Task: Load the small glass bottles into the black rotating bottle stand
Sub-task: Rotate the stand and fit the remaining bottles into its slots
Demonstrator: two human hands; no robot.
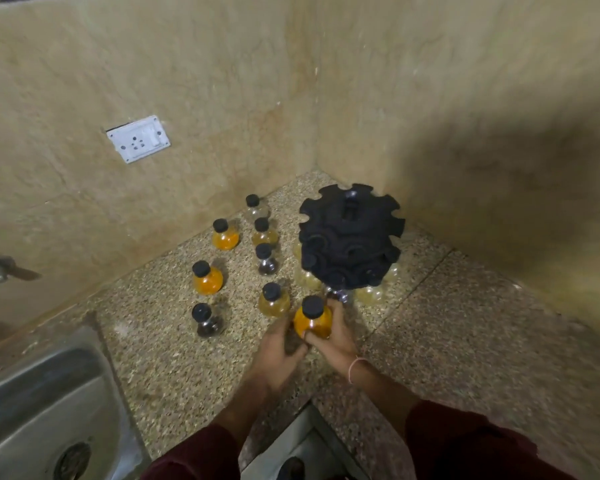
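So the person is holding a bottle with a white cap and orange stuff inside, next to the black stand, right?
Not quite. The cap is black, not white. The head view shows both hands, left hand and right hand, around the orange bottle, and it does sit next to the black stand.

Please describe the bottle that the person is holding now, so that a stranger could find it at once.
Find the black rotating bottle stand in the counter's corner. Just in front of it, both hands, the left hand and right hand, grip one orange-filled bottle with a black cap. Unlike the other bottles, it is the only one held.
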